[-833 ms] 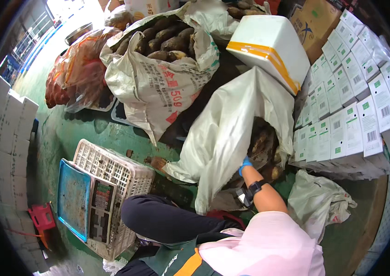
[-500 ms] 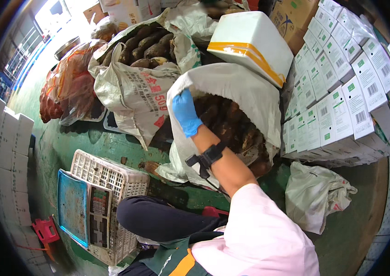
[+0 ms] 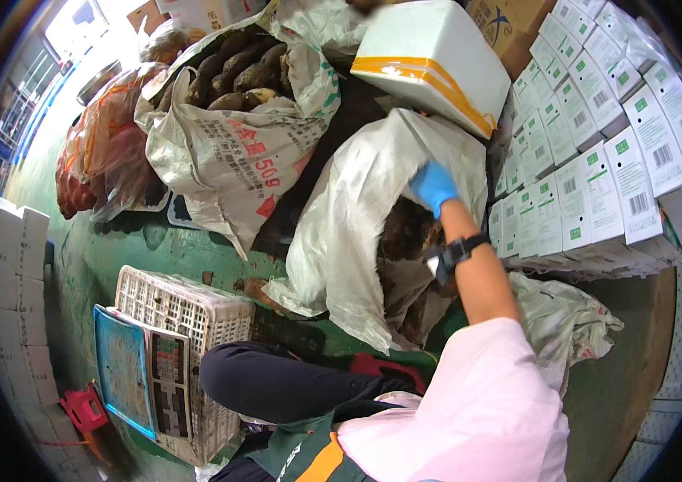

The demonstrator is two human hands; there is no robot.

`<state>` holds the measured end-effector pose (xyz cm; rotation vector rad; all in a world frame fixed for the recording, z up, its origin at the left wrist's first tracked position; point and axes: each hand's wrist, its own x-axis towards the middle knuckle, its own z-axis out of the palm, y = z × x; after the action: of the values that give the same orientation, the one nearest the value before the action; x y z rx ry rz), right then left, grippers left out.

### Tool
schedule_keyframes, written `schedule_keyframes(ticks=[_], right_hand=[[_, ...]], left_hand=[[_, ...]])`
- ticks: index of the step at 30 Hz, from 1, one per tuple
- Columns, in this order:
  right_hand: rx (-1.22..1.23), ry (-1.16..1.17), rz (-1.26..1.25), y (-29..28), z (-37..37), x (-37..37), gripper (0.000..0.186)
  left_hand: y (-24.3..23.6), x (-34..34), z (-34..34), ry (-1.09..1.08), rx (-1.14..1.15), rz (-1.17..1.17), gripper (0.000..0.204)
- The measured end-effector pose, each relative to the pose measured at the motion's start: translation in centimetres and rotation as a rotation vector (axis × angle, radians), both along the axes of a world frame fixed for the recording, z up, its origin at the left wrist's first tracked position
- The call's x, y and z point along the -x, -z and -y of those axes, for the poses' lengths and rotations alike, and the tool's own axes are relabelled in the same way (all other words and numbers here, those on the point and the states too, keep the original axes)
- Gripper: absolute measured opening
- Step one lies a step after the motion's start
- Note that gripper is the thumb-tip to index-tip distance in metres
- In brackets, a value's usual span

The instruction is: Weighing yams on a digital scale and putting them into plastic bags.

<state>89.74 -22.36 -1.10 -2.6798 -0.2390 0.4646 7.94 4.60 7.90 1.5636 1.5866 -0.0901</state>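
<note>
White sack (image 3: 341,241) — gloved right hand (image 3: 435,189) at rim, foam box (image 3: 429,40) behind, cartons (image 3: 598,193) beside

White foam box (image 3: 434,52) near stacked cartons (image 3: 590,181)

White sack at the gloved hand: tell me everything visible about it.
The white sack looks like thin woven plastic, wrinkled, with brownish smudges. It slumps on the green floor, its mouth gaping toward the person and a loose flap hanging down the mouth's left side. Inside are dark brown, rough lumps, mostly shadowed. The right hand, in a blue glove, is at the mouth's upper edge; whether it grips is unclear. A foam box sits just behind.
</note>
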Motion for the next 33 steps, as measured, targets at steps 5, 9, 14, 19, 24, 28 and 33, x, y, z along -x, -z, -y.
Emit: schedule_keyframes(ticks=[5, 9, 14, 19, 24, 28, 33], right_hand=[[0.278, -0.35, 0.245, 21.9, -0.7, 2.8, 0.04], [0.253, -0.115, 0.503, 34.3, 2.5, -2.8, 0.045], [-0.655, 0.875, -0.051, 19.1, -5.0, 5.5, 0.062], [-0.769, 0.819, 0.084, 10.1, 0.5, 9.3, 0.094], [-0.846, 0.685, 0.205, 10.4, 6.3, 8.6, 0.087], [-0.568, 0.751, 0.187, 6.1, 6.8, 10.4, 0.083], [-0.482, 0.888, 0.198, 12.7, 8.0, 8.2, 0.086]], left_hand=[[-1.1, -1.3, 1.1, -0.088, 0.01, 0.025, 0.041], [3.4, 2.3, -4.4, 0.026, 0.09, -0.057, 0.044], [-6.8, -8.1, 2.0, 0.102, -0.126, -0.15, 0.048], [-4.6, -9.3, 0.0, 0.181, -0.107, -0.069, 0.044], [-6.4, -14.1, -1.1, 0.22, -0.182, -0.058, 0.035], [-6.6, -15.0, -1.5, 0.281, -0.245, -0.05, 0.034], [-5.8, -15.1, -1.1, 0.236, -0.209, 0.07, 0.034]])
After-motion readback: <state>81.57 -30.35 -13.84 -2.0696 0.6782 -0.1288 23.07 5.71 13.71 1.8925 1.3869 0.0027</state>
